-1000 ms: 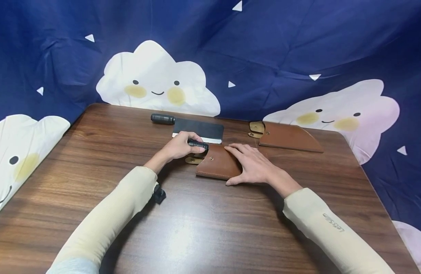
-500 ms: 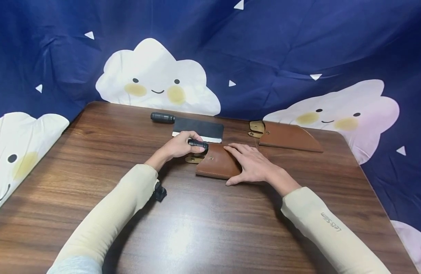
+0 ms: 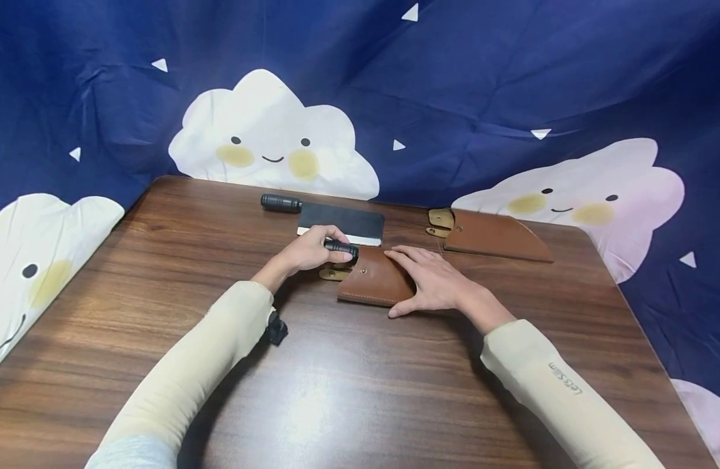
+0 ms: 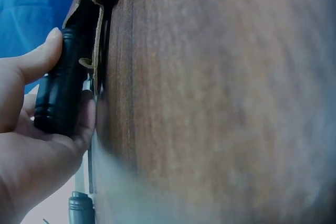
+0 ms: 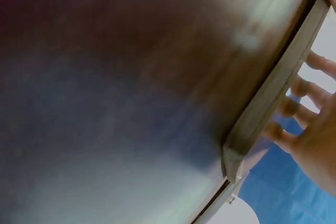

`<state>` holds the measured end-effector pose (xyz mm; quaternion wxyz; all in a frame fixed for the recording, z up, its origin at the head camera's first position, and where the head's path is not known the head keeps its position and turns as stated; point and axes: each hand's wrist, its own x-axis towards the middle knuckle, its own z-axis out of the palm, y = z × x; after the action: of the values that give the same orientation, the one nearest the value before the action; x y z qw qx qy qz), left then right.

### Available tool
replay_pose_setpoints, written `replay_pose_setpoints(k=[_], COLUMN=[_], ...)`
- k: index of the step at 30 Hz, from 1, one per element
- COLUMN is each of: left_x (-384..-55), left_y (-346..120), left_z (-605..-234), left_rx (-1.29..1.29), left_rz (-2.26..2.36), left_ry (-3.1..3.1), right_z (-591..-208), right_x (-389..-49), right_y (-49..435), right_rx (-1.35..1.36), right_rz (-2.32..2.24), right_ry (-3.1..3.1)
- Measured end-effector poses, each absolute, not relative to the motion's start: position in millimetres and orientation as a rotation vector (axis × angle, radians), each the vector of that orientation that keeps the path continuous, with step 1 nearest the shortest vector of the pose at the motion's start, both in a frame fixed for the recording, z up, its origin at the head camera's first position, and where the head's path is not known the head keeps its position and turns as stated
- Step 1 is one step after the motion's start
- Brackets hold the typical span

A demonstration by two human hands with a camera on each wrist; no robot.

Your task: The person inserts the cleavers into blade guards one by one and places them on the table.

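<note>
Black handle [image 4: 59,87]: no visible shift against the brown sheath [image 3: 373,281] over the last second; I judge the work is on hold. It sits at the sheath's mouth, fingers of my left hand [image 3: 307,249] wrapped round it. My right hand [image 3: 432,280] rests, fingers spread wide, on the sheath's opposite end. Cleaver [image 3: 343,219] lies just beyond the sheath.
</note>
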<state>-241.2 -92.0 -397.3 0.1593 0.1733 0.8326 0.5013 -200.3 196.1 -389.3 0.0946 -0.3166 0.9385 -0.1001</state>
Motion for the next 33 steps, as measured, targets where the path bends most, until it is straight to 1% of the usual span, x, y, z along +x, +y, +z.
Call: replay_pose_setpoints(k=[10, 15, 23, 33], left_x=[-248, -252, -259, -269], left_y=[-96, -104, -116, -140], left_z=[-397, -395, -390, -387], left_rx=[0.572, 0.552, 0.540, 0.515], left_rz=[1.432, 1.475, 1.495, 1.479], left_ry=[2.425, 2.438, 2.465, 2.558], right_z=[-379, -371, -355, -355], right_x=[-207, -214, -226, -240], right_y=[204, 211, 236, 276], right_rx=[-0.958, -0.972, -0.906, -0.783], right_rz=[-0.427, -0.501, -0.533, -0.597], right_ry=[2.726, 2.744, 2.857, 2.945])
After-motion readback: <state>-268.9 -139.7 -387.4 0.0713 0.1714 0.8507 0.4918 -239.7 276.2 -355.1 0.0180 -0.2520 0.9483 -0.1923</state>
